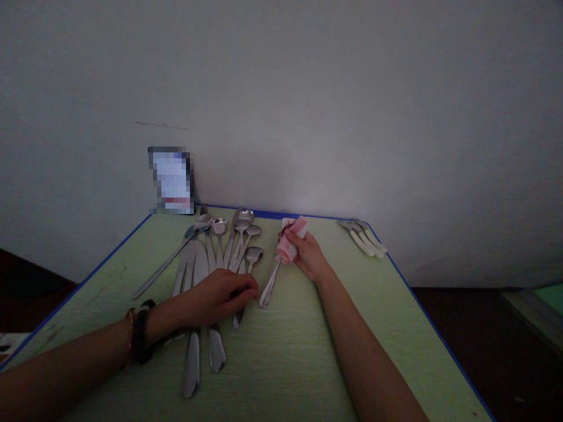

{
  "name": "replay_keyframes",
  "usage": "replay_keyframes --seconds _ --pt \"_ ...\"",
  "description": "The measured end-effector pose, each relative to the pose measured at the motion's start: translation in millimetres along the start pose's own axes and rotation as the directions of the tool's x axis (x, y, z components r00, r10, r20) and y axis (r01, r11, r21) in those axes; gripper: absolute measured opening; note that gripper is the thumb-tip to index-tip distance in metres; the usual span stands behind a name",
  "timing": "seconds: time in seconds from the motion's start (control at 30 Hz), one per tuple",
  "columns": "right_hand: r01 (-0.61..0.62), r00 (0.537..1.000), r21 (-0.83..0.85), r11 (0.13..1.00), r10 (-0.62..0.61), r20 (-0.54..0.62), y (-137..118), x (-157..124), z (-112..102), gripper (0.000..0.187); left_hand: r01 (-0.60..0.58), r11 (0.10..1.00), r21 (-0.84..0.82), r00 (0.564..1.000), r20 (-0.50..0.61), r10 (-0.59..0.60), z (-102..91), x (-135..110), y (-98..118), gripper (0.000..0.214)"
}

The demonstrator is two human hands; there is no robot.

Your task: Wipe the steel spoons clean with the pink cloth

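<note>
My right hand [310, 253] is closed on a pink and white cloth [288, 251], wrapped about the upper end of a metal piece of cutlery. Its handle [270, 286] sticks out below, slanting toward me; the covered end is hidden, so I cannot tell its kind. Just left of the handle's tip, my left hand [226, 296] hovers with curled fingers and nothing visible in them. Under and behind this hand lie several table knives [192, 363] and several spoons [219, 227], spread in a loose pile.
Several white-handled forks [363, 239] lie at the far right corner. A tablet-like screen [173, 179], blurred out, leans on the wall at the back left. The light green table [281, 363] has a blue edge, and its far side meets the wall [308, 105].
</note>
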State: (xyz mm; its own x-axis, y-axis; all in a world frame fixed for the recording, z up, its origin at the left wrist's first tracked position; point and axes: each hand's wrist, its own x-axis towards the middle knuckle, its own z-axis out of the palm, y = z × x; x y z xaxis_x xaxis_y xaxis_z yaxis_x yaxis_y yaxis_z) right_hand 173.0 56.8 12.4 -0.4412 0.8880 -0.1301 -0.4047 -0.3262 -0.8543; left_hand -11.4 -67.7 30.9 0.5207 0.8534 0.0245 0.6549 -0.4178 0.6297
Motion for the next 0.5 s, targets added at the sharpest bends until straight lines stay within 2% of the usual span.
replay_keyframes --seconds 0.33,0.5 --pt "0.0 1.0 -0.033 0.999 0.001 0.028 -1.0 -2.4 1.3 0.029 -0.038 0.999 0.038 0.999 -0.021 0.039 1.0 -0.6 -0.3 0.027" --pt "0.021 0.999 -0.049 0.999 -0.02 0.029 -2.2 -3.1 3.3 0.031 -0.043 0.999 0.031 0.998 -0.045 0.044 -1.6 -0.6 3.3 0.019"
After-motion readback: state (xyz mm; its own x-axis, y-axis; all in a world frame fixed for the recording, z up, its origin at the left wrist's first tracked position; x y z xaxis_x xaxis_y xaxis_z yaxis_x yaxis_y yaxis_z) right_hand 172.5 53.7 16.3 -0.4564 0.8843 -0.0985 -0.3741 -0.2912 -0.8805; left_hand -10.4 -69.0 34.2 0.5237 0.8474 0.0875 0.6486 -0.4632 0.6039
